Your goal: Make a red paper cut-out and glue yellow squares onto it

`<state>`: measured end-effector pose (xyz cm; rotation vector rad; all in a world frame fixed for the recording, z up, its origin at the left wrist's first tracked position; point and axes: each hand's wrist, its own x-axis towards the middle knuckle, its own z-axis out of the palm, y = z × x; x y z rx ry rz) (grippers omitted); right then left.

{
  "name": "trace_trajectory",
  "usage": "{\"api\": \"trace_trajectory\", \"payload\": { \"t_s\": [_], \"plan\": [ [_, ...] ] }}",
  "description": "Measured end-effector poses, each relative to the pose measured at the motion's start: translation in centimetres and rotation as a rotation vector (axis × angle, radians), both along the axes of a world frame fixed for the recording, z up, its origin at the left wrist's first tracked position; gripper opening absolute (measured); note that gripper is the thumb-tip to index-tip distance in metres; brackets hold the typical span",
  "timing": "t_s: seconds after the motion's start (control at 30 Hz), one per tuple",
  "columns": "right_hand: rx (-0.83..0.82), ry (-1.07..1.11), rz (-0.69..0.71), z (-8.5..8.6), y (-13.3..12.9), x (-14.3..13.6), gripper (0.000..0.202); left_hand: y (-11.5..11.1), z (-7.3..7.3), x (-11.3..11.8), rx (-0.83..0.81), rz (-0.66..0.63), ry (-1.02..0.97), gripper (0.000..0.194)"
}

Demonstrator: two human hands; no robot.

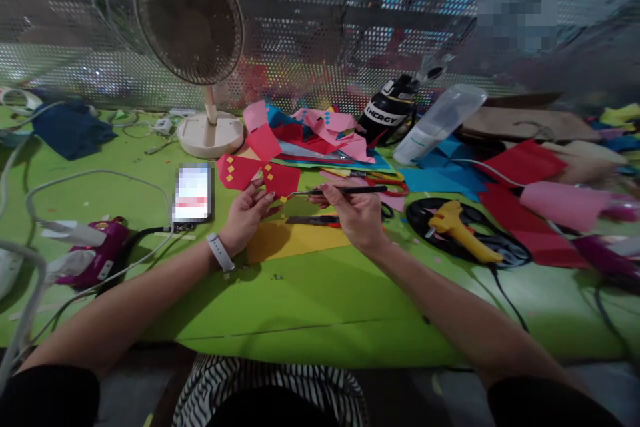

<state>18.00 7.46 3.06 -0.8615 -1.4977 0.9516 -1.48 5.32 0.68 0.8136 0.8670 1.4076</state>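
My left hand (250, 212) has its fingers closed on a folded red paper piece (240, 171) that carries small yellow diamonds in groups. In my right hand (356, 215) are dark, slim tweezers (360, 190), their thin bent tip pointing left toward the red paper. A tiny yellow paper square (283, 199) sits at that tip, close to my left fingertips; I cannot tell whether it touches the red paper. Below the hands, a box cutter (313, 220) lies along the top edge of a yellow paper sheet (295, 241).
A phone (193, 193) and a fan (211, 132) stand left and behind. Colored papers (330, 147) pile up at the back, beside a black bottle (387, 110). On the right, a yellow glue gun (463, 230) rests on a black dish. Cables and a purple power strip (103, 250) occupy the left.
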Motion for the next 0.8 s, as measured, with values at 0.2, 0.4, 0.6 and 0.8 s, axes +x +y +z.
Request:
{"api": "trace_trajectory", "payload": {
  "t_s": [0.2,0.4,0.6,0.8],
  "plan": [
    [0.049,0.012,-0.011,0.74,-0.16,-0.28,0.03,-0.52,0.09,0.46,0.019,-0.069,0.034,0.04],
    [0.092,0.02,-0.03,1.02,-0.13,-0.27,0.03,-0.75,0.23,0.57,0.025,-0.116,0.054,0.036],
    [0.103,-0.006,-0.054,1.15,-0.21,-0.26,0.032,-0.82,0.29,0.63,0.032,-0.125,0.078,0.036],
    [0.143,0.001,-0.056,1.03,-0.27,-0.33,0.028,-0.85,0.2,0.67,0.048,-0.119,0.088,0.04]
  ]
}}
